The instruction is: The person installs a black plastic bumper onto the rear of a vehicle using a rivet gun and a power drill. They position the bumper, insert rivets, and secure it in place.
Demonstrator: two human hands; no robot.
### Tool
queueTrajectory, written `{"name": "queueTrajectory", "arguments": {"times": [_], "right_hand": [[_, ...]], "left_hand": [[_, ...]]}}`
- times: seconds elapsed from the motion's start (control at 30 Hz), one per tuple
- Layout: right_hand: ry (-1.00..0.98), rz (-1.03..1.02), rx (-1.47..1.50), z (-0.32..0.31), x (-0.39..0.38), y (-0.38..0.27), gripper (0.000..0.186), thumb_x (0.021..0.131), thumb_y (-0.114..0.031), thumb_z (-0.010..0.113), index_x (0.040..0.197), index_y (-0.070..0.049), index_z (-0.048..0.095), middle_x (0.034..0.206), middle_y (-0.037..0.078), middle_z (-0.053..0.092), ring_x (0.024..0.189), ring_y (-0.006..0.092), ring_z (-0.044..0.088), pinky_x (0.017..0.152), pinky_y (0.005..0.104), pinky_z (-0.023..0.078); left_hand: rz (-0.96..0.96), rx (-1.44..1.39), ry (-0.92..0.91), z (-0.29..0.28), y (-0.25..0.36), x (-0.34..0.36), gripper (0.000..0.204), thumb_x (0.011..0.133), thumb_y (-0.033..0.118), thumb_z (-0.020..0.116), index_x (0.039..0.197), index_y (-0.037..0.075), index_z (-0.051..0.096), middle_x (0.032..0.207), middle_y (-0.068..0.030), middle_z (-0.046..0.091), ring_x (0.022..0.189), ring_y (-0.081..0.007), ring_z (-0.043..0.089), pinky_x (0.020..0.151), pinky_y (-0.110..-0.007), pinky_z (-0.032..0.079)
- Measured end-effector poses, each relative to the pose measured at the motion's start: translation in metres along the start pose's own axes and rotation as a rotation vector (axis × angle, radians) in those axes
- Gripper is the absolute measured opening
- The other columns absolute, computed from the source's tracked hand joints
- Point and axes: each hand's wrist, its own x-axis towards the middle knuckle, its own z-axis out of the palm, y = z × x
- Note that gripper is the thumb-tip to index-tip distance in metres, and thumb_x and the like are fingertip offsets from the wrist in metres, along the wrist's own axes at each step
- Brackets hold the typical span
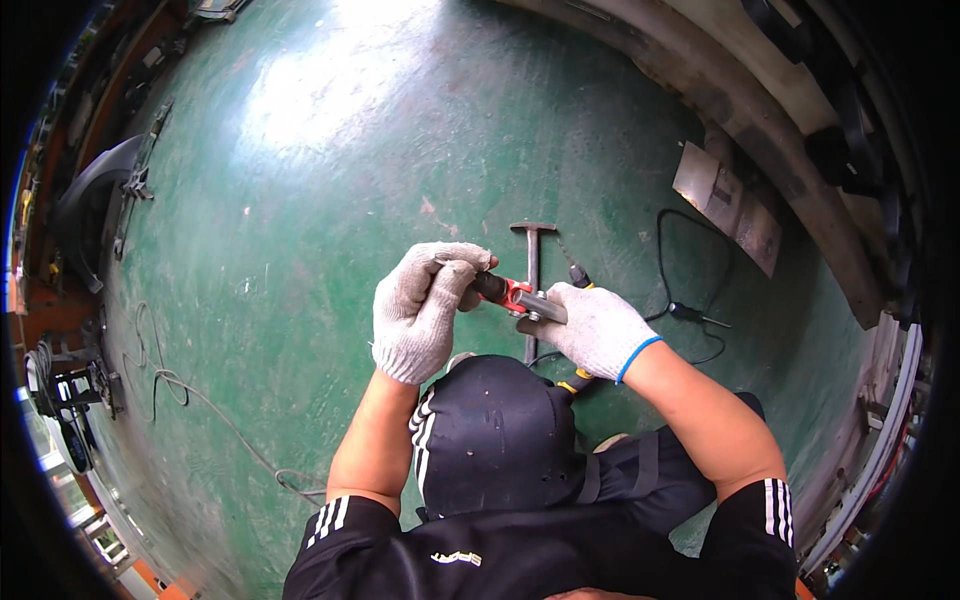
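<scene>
My left hand (425, 315), in a white knit glove, is closed around the dark end of a red metal fitting (512, 292) with bolts and a short steel tube (542, 307). My right hand (595, 330), gloved with a blue cuff, grips the tube end. Both hands are held above my bent knee. Beyond them on the green floor lies a T-shaped hammer (533, 245), its long metal handle partly behind the fitting. A black and yellow power tool (580, 278) with a thin bit lies beside it, mostly hidden by my right hand.
A black cord (662, 260) and a black-handled tool (690, 312) lie at the right, near a metal plate (700, 180) and a long curved panel (760, 130). At the left are a grey curved part (90, 195), metal pieces along the edge and a loose cable (215, 420).
</scene>
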Motion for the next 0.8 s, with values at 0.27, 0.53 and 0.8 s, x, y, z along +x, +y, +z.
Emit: {"name": "queueTrajectory", "arguments": {"times": [0.27,0.53,0.8], "right_hand": [[-0.055,-0.042,-0.256,-0.033,-0.012,0.001,0.071,0.105,-0.069,0.059,0.113,0.001,0.070,0.094,0.025,0.077,0.098,0.0440,0.076,0.090,0.0529,0.059],[-0.151,0.079,-0.273,-0.040,-0.010,0.019,0.072,0.108,-0.067,0.055,0.109,0.002,0.079,0.090,0.026,0.075,0.089,0.0448,0.075,0.084,0.0538,0.059],[-0.212,0.098,-0.347,-0.049,-0.003,0.007,0.066,0.109,-0.061,0.057,0.110,0.001,0.079,0.091,0.027,0.075,0.091,0.0455,0.075,0.085,0.0533,0.059]], "left_hand": [[0.050,-0.069,-0.054,0.010,-0.003,0.006,0.014,0.110,0.004,0.065,0.118,-0.002,0.076,0.112,-0.0105,0.080,0.095,-0.0133,0.077,0.080,-0.028,0.064],[0.027,-0.126,-0.084,0.026,-0.013,0.009,0.015,0.112,0.008,0.060,0.114,-0.001,0.072,0.110,-0.0142,0.081,0.078,-0.0114,0.070,0.071,-0.027,0.057],[0.077,-0.128,-0.029,0.027,-0.020,0.008,0.015,0.113,0.009,0.059,0.112,0.000,0.071,0.111,-0.0148,0.081,0.075,-0.0088,0.066,0.069,-0.025,0.054]]}}
